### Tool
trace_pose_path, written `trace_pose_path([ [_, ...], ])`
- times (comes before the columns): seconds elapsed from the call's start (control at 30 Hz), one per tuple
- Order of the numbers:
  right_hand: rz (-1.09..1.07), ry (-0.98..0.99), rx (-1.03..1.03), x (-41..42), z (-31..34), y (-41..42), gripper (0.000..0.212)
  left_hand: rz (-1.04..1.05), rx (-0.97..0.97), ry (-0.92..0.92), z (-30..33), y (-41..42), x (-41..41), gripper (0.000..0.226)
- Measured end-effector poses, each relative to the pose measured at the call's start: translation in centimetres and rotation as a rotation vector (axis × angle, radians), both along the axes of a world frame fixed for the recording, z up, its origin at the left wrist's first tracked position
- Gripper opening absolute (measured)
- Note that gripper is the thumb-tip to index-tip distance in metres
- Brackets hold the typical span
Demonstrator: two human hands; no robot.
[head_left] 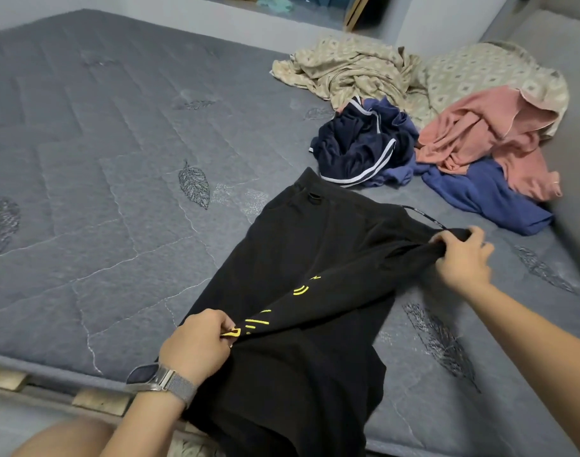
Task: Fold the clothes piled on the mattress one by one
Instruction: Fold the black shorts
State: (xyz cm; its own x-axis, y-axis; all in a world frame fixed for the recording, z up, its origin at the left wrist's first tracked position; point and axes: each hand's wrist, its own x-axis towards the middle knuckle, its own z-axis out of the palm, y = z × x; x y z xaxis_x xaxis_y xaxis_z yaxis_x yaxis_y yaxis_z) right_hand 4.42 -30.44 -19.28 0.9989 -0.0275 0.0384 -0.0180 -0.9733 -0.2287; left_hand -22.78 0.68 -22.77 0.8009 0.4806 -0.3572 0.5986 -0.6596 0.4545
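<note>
Black trousers with yellow print (pixel 315 245) lie lengthwise on the grey quilted mattress (pixel 100 159), waistband at the far end, lower part hanging over the near edge. My left hand (pixel 196 344), with a metal watch on its wrist, pinches a fold of the black cloth by the yellow marks. My right hand (pixel 463 258) grips the trousers' right edge near the waistband, beside a thin drawstring. A ridge of cloth is stretched between both hands. The pile of unfolded clothes (pixel 423 133) lies at the far right.
In the pile are navy shorts with white stripes (pixel 354 150), a pink garment (pixel 486 136), a blue garment (pixel 489 199) and a beige patterned cloth (pixel 354 70) by a patterned pillow (pixel 486 70). Wooden bed slats (pixel 97 402) show below the near edge. A wall rises at the right.
</note>
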Motion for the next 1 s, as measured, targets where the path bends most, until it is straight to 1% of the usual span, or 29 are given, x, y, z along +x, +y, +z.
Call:
trace_pose_path([
  [0.03,0.035,-0.045,0.058,0.8,0.7,0.8,0.035,-0.013,-0.009,0.026,0.0,0.3,0.0,0.014],
  [0.1,0.138,-0.16,0.102,2.5,2.5,3.3,0.029,-0.056,-0.016,0.111,0.0,1.0,0.1,0.01],
  [0.2,0.343,-0.3,0.063,4.4,5.0,8.9,0.027,-0.129,0.017,0.249,-0.2,2.0,-0.2,0.014],
  [0.27,0.482,-0.332,0.046,4.8,6.1,13.1,0.024,-0.135,0.038,0.336,-0.2,2.7,-0.6,0.019],
  [0.33,0.57,-0.332,0.08,4.9,6.4,17.3,0.024,-0.124,0.048,0.393,-0.3,3.6,-1.1,0.017],
  [0.4,0.582,-0.261,0.185,4.6,5.5,21.1,0.028,-0.106,0.067,0.421,-0.4,4.5,-1.7,0.021],
  [0.43,0.58,-0.191,0.219,4.4,4.7,22.8,0.032,-0.095,0.078,0.417,-0.5,4.8,-1.9,0.019],
  [0.47,0.594,-0.087,0.202,4.2,3.4,24.1,0.038,-0.081,0.084,0.41,-0.6,5.2,-2.1,0.015],
  [0.53,0.659,0.169,0.059,3.4,0.6,25.9,0.055,-0.058,0.083,0.421,-0.8,5.6,-2.6,0.011],
  [0.6,0.732,0.306,-0.088,2.5,-1.9,25.9,0.065,-0.066,0.075,0.456,-1.1,6.1,-3.0,0.018],
  [0.63,0.761,0.327,-0.106,2.4,-2.8,25.5,0.067,-0.063,0.084,0.472,-1.3,6.3,-3.1,0.023],
  [0.7,0.807,0.3,-0.077,2.8,-3.9,24.3,0.066,-0.034,0.115,0.482,-1.3,6.6,-3.4,0.024],
  [0.8,0.871,0.243,-0.094,4.3,-4.6,22.6,0.056,0.01,0.119,0.476,-1.0,6.9,-3.5,0.021],
  [0.87,0.834,0.16,-0.172,5.2,-4.6,21.5,0.055,0.052,0.086,0.419,-1.1,7.0,-3.2,0.02],
  [0.9,0.771,0.087,-0.205,5.3,-4.4,21.0,0.057,0.084,0.069,0.354,-1.2,6.9,-3.0,0.024],
  [0.93,0.675,0.01,-0.215,5.1,-4.2,20.5,0.062,0.13,0.049,0.269,-1.0,6.6,-2.6,0.031],
  [0.97,0.542,-0.039,-0.183,4.8,-4.1,19.8,0.069,0.173,0.019,0.188,-0.8,6.3,-2.3,0.038],
  [1.0,0.371,-0.037,-0.098,4.6,-4.1,19.0,0.079,0.198,-0.019,0.125,-0.5,5.9,-2.0,0.046],
])
